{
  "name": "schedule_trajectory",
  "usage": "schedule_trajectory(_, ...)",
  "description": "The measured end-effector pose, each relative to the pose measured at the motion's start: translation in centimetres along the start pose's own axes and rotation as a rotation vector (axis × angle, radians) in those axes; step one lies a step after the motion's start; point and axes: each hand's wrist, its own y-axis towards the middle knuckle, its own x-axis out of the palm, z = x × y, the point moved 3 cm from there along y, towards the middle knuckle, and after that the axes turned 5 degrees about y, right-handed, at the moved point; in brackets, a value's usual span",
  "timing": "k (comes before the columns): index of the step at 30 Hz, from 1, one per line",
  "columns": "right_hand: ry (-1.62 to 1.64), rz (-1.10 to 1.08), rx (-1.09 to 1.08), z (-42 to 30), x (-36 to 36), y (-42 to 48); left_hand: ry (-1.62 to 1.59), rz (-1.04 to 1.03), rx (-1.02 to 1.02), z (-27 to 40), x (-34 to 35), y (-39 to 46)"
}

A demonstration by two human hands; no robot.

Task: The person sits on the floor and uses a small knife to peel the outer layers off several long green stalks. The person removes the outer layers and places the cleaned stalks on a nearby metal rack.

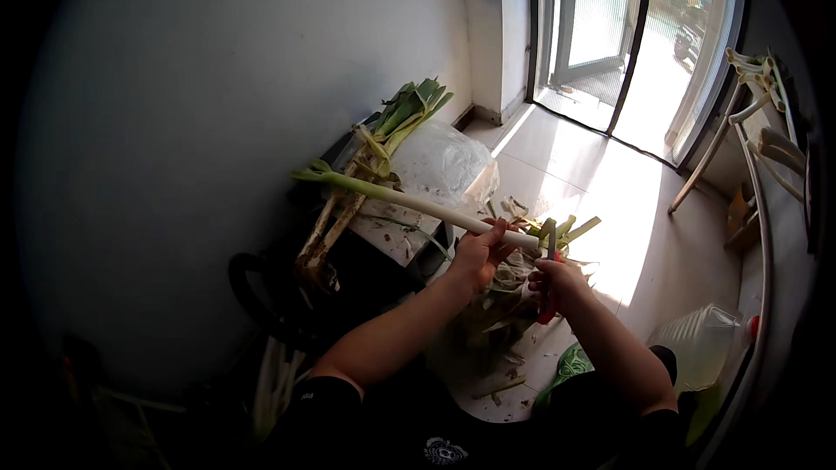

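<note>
My left hand point(483, 253) grips a long peeled leek-like green onion point(418, 203) near its white end. Its green top points to the far left, trimmed short. In my right hand point(560, 282) is a pair of scissors with red handles point(547, 314). The scissor blades point(552, 238) stand upright right at the white end of the stalk; whether they touch it I cannot tell. Beneath both hands lies a heap of peeled leaves and trimmings point(493, 323). Unpeeled green onions with dirty roots point(353, 199) rest to the left.
A clear plastic bag point(444, 160) sits beside the unpeeled stalks. Several pale stalks point(757, 75) lie on a raised support at the right. A clear plastic jug with a red cap point(702, 346) and a green shoe point(568, 365) are lower right. Sunlit glass doors point(594, 19) stand ahead.
</note>
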Motion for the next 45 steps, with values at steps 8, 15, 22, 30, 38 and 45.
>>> schedule_trajectory(8,-0.109,-0.148,-0.385,-3.6,2.3,-2.4,0.085,0.053,-0.076,-2.8,-0.9,1.4)
schedule_trajectory(15,-0.260,-0.196,-0.349,-2.5,3.6,-0.6,-0.086,0.172,0.196,4.6,-5.8,1.2)
schedule_trajectory(22,-0.099,-0.381,-0.265,-0.4,1.2,1.1,0.233,0.380,0.513,6.3,0.4,-1.0)
schedule_trajectory(30,-0.010,-0.390,-0.223,-2.2,-1.0,-0.6,0.713,0.012,0.951,9.9,15.2,-7.1)
schedule_trajectory(38,0.021,-0.338,-0.385,-6.0,-1.0,-4.4,1.200,-0.543,1.120,10.8,37.2,-14.5)
schedule_trajectory(45,-0.043,-0.415,-0.369,-7.3,-1.5,-3.9,1.697,-0.826,1.310,3.0,54.6,-13.6)
